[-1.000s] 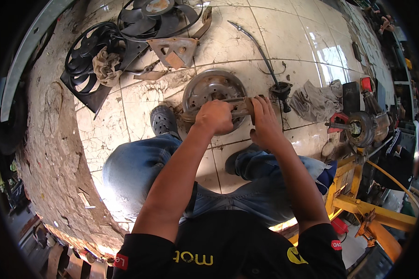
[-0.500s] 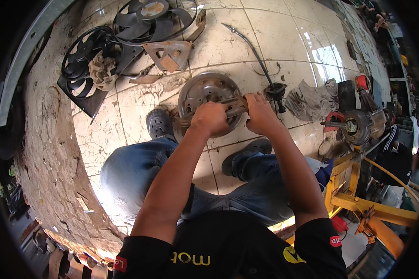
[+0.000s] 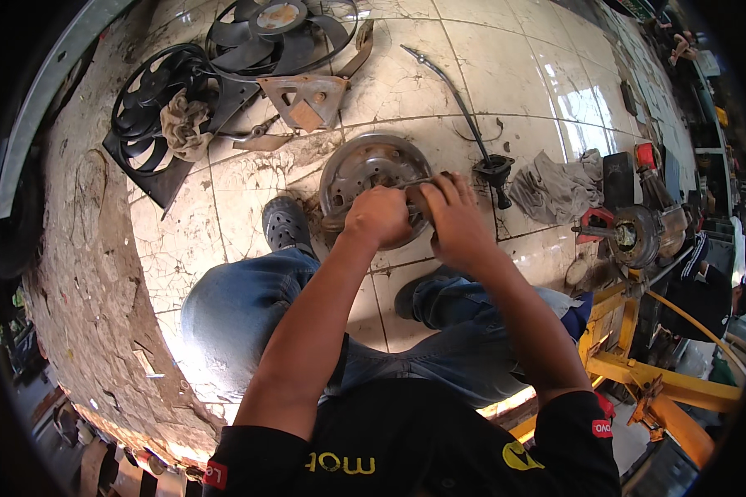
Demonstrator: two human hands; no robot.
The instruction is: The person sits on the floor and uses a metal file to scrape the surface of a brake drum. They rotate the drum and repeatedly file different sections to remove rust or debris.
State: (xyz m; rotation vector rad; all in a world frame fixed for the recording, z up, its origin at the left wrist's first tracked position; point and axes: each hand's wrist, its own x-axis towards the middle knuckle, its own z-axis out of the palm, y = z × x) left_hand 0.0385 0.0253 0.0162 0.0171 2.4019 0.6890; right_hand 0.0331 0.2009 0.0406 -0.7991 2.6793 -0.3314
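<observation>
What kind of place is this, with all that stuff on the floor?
Probably a repair workshop, maybe for cars. Big black fans and a round metal part lie on dirty floor tiles, and a yellow metal frame stands at the right.

1. Grimy cream floor tiles (image 3: 389, 87), cracked and streaked with dirt, carry a spread of parts; directions are read from a clock centred on the round metal plate (image 3: 365, 157).
2. At ten o'clock, a black fan (image 3: 151, 89) in its frame lies beside a larger black fan (image 3: 294, 51) at eleven.
3. A rusty triangular bracket (image 3: 322, 94) also rests at eleven, nearer the plate.
4. A slim dark lever (image 3: 456, 98) stretches from twelve to its boxy base at three.
5. Crumpled grey cloth (image 3: 555, 189) sprawls beyond, at three.
</observation>
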